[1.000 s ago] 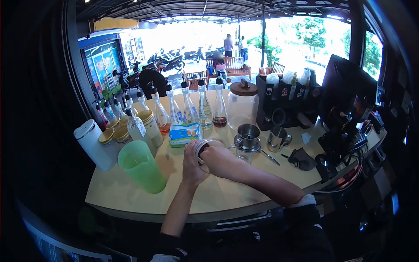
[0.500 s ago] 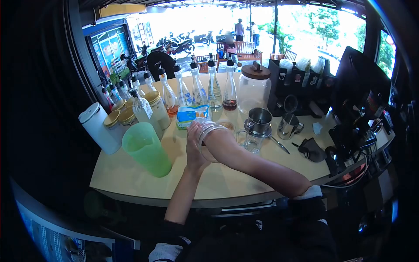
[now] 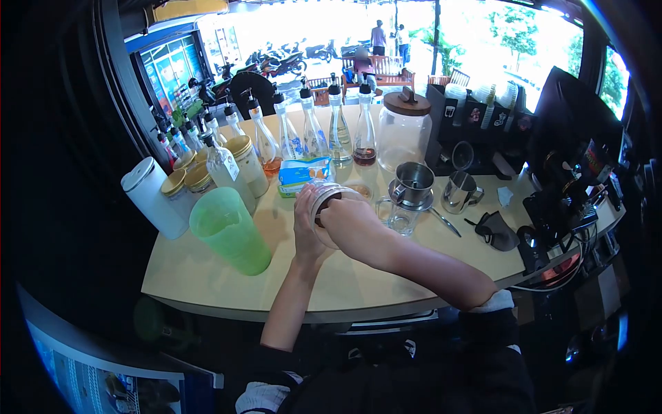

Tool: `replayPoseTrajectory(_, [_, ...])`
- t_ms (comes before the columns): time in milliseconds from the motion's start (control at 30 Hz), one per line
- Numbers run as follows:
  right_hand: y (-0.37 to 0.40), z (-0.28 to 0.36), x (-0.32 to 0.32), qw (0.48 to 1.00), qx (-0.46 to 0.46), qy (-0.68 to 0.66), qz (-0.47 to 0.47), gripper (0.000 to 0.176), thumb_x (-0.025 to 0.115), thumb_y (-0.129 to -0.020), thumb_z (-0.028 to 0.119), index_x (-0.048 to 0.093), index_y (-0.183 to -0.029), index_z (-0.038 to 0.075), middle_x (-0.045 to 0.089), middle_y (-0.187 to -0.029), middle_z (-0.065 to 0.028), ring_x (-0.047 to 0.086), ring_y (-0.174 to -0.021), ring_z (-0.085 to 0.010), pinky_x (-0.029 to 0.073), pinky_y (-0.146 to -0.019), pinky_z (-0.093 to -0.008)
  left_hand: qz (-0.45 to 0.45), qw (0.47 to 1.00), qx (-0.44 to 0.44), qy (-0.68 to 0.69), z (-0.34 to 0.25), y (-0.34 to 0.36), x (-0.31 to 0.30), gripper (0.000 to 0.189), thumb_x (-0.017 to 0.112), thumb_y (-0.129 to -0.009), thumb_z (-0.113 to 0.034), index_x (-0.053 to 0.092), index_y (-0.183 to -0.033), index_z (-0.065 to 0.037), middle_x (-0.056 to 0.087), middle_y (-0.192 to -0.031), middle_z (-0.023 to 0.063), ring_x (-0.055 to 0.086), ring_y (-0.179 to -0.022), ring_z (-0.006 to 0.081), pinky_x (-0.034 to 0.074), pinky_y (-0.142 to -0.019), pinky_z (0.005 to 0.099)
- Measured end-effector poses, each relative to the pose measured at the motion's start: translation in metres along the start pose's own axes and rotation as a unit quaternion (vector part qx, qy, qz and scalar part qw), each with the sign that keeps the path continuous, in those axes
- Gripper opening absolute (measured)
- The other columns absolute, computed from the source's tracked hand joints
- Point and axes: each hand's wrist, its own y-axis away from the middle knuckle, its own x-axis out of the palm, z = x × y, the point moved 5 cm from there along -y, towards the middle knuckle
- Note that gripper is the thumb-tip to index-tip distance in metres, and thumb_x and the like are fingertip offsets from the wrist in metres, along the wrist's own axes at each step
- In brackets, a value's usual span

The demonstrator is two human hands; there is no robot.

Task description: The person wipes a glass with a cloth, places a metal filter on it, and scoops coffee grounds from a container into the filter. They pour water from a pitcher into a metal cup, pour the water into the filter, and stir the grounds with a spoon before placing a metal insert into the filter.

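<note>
A clear round jar (image 3: 323,237) with dark contents is tilted toward me above the counter. Wrapped around its far left side, my left hand (image 3: 305,222) grips it. My right hand (image 3: 355,224) is curled at the jar's mouth, knuckles showing above the rim. Its fingertips dip inside, so whatever they pinch is hidden. Just behind the jar lies a blue and green packet (image 3: 303,172). To the right stands a glass mug (image 3: 400,222) with a metal drip filter (image 3: 414,179) on top.
A green pitcher (image 3: 231,231) stands left of my hands. Pump bottles (image 3: 338,138), lidded canisters (image 3: 155,196) and a big glass jar (image 3: 405,141) line the back. Rightward are a steel jug (image 3: 458,193), a knife-like utensil (image 3: 445,221) and a dark cloth item (image 3: 495,231).
My right hand has drawn partly up out of the jar, so its knuckles now show. My left hand keeps its hold, and the jar stays almost in place.
</note>
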Motion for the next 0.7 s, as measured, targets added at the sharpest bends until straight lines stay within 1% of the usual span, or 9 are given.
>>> replayPoseTrajectory(33, [0.003, 0.001, -0.005, 1.000, -0.006, 0.002, -0.021, 0.009, 0.061, -0.071, 0.002, 0.068, -0.074, 0.000, 0.066, -0.070, -0.0145, 0.067, -0.075, -0.0301, 0.054, -0.068, -0.0378, -0.010, 1.000, -0.019, 0.020, 0.005, 0.001, 0.000, 0.102, 0.090, -0.055, -0.029, 0.031, -0.134, -0.002, 0.044, -0.132, 0.0171, 0.042, -0.127, 0.0363, 0.025, -0.113, 0.0493])
replayPoseTrajectory(67, [0.005, 0.000, -0.008, 1.000, -0.006, 0.002, -0.021, 0.009, 0.061, -0.071, 0.002, 0.068, -0.074, 0.000, 0.066, -0.070, -0.0145, 0.067, -0.075, -0.0301, 0.054, -0.068, -0.0378, -0.010, 1.000, -0.019, 0.020, 0.006, 0.004, 0.000, 0.102, 0.090, -0.055, -0.029, 0.031, -0.134, -0.002, 0.044, -0.132, 0.0171, 0.042, -0.127, 0.0363, 0.025, -0.113, 0.0493])
replayPoseTrajectory(133, [0.008, -0.001, -0.015, 0.998, -0.014, 0.024, -0.059, 0.005, 0.063, -0.070, 0.005, 0.068, -0.072, 0.003, 0.068, -0.071, -0.0122, 0.070, -0.067, -0.0276, 0.056, -0.059, -0.0359, -0.007, 1.000, 0.001, -0.009, -0.011, -0.003, -0.002, 0.099, 0.089, -0.056, -0.026, 0.032, -0.133, -0.001, 0.045, -0.131, 0.0177, 0.043, -0.126, 0.0361, 0.026, -0.112, 0.0483])
replayPoseTrajectory(267, [0.012, -0.007, -0.018, 0.995, -0.009, -0.018, -0.096, 0.006, 0.063, -0.071, 0.005, 0.068, -0.071, 0.002, 0.067, -0.070, -0.0135, 0.069, -0.069, -0.0294, 0.056, -0.061, -0.0376, -0.001, 0.999, 0.004, -0.041, -0.018, -0.006, -0.001, 0.099, 0.089, -0.056, -0.024, 0.032, -0.134, -0.001, 0.045, -0.131, 0.0179, 0.043, -0.126, 0.0358, 0.029, -0.111, 0.0469])
replayPoseTrajectory(333, [0.016, -0.007, -0.024, 0.997, 0.029, -0.052, -0.038, 0.010, 0.060, -0.071, 0.000, 0.067, -0.078, -0.002, 0.065, -0.080, -0.0183, 0.066, -0.077, -0.0344, 0.055, -0.066, -0.0399, 0.017, 0.999, -0.037, 0.001, -0.009, -0.003, 0.004, 0.107, 0.090, -0.057, -0.015, 0.024, -0.141, -0.007, 0.042, -0.134, 0.0165, 0.049, -0.121, 0.0272, 0.042, -0.101, 0.0411])
replayPoseTrajectory(433, [0.021, -0.013, -0.025, 0.994, 0.039, -0.081, -0.068, 0.012, 0.058, -0.073, 0.000, 0.066, -0.080, -0.004, 0.064, -0.079, -0.0211, 0.065, -0.078, -0.0374, 0.054, -0.069, -0.0420, 0.023, 0.998, -0.056, 0.013, -0.004, 0.000, 0.006, 0.109, 0.090, -0.055, -0.010, 0.023, -0.141, -0.007, 0.044, -0.131, 0.0155, 0.051, -0.118, 0.0264, 0.044, -0.099, 0.0402])
replayPoseTrajectory(567, [0.024, -0.030, -0.028, 0.991, 0.062, -0.104, -0.060, 0.013, 0.055, -0.073, 0.000, 0.065, -0.080, -0.004, 0.063, -0.079, -0.0234, 0.064, -0.079, -0.0388, 0.052, -0.071, -0.0436, 0.027, 0.995, -0.087, 0.030, 0.001, 0.000, 0.008, 0.107, 0.090, -0.056, -0.009, 0.024, -0.140, -0.007, 0.045, -0.130, 0.0151, 0.053, -0.117, 0.0262, 0.046, -0.097, 0.0395])
replayPoseTrajectory(633, [0.025, -0.041, -0.027, 0.986, 0.072, -0.137, -0.068, 0.013, 0.053, -0.075, 0.000, 0.064, -0.081, -0.004, 0.063, -0.080, -0.0240, 0.063, -0.080, -0.0381, 0.050, -0.071, -0.0441, 0.021, 0.996, -0.077, -0.039, -0.003, -0.001, 0.006, 0.094, 0.088, -0.058, -0.017, 0.034, -0.133, -0.001, 0.044, -0.131, 0.0182, 0.043, -0.124, 0.0354, 0.037, -0.105, 0.0438])
replayPoseTrajectory(700, [0.027, -0.049, -0.028, 0.982, 0.081, -0.154, -0.076, 0.013, 0.053, -0.076, 0.001, 0.064, -0.081, -0.004, 0.063, -0.081, -0.0234, 0.063, -0.080, -0.0378, 0.050, -0.072, -0.0440, 0.014, 0.996, -0.090, -0.012, 0.002, -0.001, 0.009, 0.094, 0.088, -0.058, -0.017, 0.034, -0.133, -0.001, 0.044, -0.130, 0.0182, 0.044, -0.123, 0.0355, 0.038, -0.105, 0.0438])
